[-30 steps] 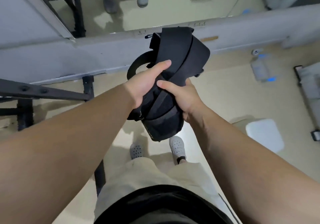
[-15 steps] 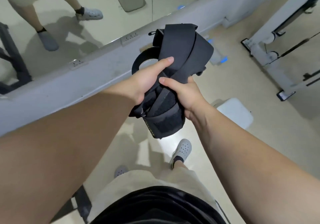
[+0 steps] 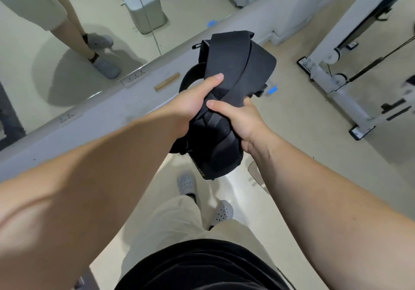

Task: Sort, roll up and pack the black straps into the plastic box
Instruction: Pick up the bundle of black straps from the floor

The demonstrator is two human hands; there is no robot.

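- Bundle of straps (image 3: 215,137) up in the air, in front of the chest, high above the floor (image 3: 303,155). Not in any box yet.
- Left grip (image 3: 193,103) clamped on the left side of the bundle, with the thumb flat across the wide top band.
- Right grip (image 3: 242,121) clamped on the right side, with the thumb pressed on the front and the fingers hidden behind.
- Step in hand, most likely: carrying the rolled bundle over to the box.
- Squeeze from both sides to stop the wide outer band from slipping off and the roll from springing open.
- Watch the loop (image 3: 187,74) sticking out on the left. Tuck it in before packing, to avoid a snag on the box edge.
- Look down for the box first. Pale shape (image 3: 238,188) on the floor just under the bundle, maybe the box, but hard to tell.
- Lower slowly, wide side down, and let go only after a snug fit.
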